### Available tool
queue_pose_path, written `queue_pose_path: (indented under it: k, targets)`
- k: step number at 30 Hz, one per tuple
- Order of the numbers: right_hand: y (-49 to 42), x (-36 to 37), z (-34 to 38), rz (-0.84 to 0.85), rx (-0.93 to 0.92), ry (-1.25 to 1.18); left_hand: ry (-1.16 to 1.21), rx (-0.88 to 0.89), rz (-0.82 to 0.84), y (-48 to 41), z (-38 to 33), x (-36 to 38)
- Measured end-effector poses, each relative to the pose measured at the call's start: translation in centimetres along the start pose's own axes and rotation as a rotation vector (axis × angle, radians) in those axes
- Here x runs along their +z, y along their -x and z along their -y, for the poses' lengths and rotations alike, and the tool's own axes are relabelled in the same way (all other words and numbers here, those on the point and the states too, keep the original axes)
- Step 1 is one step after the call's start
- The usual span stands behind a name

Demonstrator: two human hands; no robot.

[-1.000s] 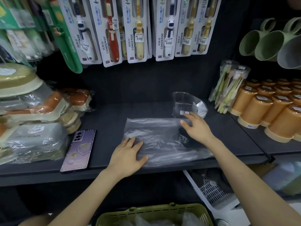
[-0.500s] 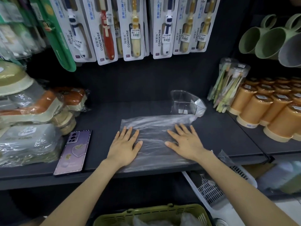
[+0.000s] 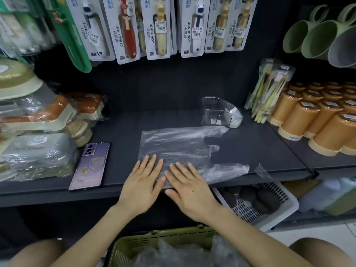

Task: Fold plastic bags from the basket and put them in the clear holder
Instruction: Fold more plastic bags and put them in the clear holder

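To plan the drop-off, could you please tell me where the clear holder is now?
In the head view, the clear holder stands right of centre on the dark shelf, just behind the plastic bag and left of the toothbrush packs.

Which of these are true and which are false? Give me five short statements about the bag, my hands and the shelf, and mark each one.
1. The left hand and right hand lie flat, side by side, on the plastic bag. True.
2. The right hand grips the clear holder. False: the holder stands untouched behind the bag's far right corner.
3. The plastic bag is spread out on the dark shelf. True.
4. The phone lies on top of the bag. False: it lies on the shelf to the left of the bag, apart from it.
5. The green basket below the shelf holds crumpled clear plastic. True.
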State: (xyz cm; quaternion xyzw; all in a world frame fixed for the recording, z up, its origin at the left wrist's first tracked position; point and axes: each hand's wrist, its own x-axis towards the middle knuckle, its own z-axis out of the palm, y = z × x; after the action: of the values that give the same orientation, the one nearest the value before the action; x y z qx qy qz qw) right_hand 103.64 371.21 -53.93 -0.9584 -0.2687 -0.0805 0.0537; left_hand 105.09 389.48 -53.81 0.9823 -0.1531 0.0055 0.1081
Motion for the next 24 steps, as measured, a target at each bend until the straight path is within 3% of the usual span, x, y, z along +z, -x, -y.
queue_pose_path:
  k: [4, 8, 10, 13, 15, 17, 24]
  targets:
    - [3.5, -0.5, -5.0, 0.075, 0.125, 0.058, -0.021, 0.010, -0.029, 0.1, 0.1, 0.1]
    - [6.1, -2.4, -9.0, 0.071, 0.186, 0.030, 0.032, 0.001, 0.044, -0.3, 0.0, -0.5]
    - [5.0, -3.4, -8.9, 0.013, 0.207, -0.087, 0.274, -0.034, 0.060, -0.4, 0.1, -1.4]
    - [1.9, -4.6, -8.3, -0.261, 0.306, -0.254, 0.758, -0.190, -0.150, -0.5, 0.4, -3.2]
    - [-0.8, -5.0, -8.6, -0.339, 0.356, -0.272, 0.669, -0.239, -0.299, -1.7, 1.1, -4.0]
    - [-3.9, -4.8, -9.6, -0.304, 0.380, -0.251, 0.511, -0.247, -0.369, -3.7, 1.9, -4.3]
    - [-12.1, -3.0, -13.7, -0.091, 0.514, -0.246, 0.188, -0.201, -0.367, -10.6, 4.7, -1.7]
